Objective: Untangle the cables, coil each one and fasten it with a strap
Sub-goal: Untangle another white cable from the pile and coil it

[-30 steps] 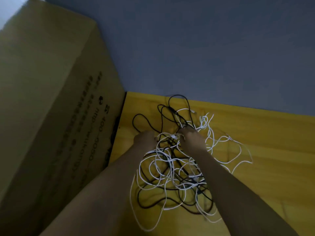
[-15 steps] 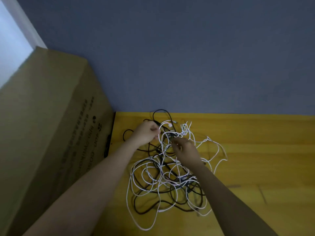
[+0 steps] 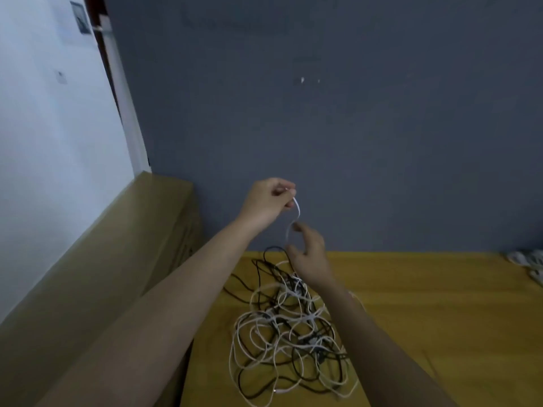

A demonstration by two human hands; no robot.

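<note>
The left hand (image 3: 266, 201) is raised above the table, its wrist bent and its fingers curled, pinching the end of a thin white cable (image 3: 297, 211) between thumb and fingertips. Its forearm runs up from the lower left corner. From the pinch the white cable hangs down in a short curve to the right hand (image 3: 308, 254), which sits lower and just to the right. The right hand's fingers are loosely spread and part-bent around the hanging strand; whether they actually grip it or only touch it cannot be told. Its forearm comes up from the lower right edge, crossing over the heap.

Below both hands lies the tangled heap of thin white and black cables (image 3: 289, 330), knotted together in many overlapping loops on the yellow wooden tabletop (image 3: 426, 318). The lifted strand leads down into the far side of this heap.

A large brown cardboard box (image 3: 97, 274) stands against the table's left side. Behind is a dark grey-blue wall (image 3: 352, 127). Some pale things (image 3: 529, 261) lie at the table's far right edge, too blurred to name.
</note>
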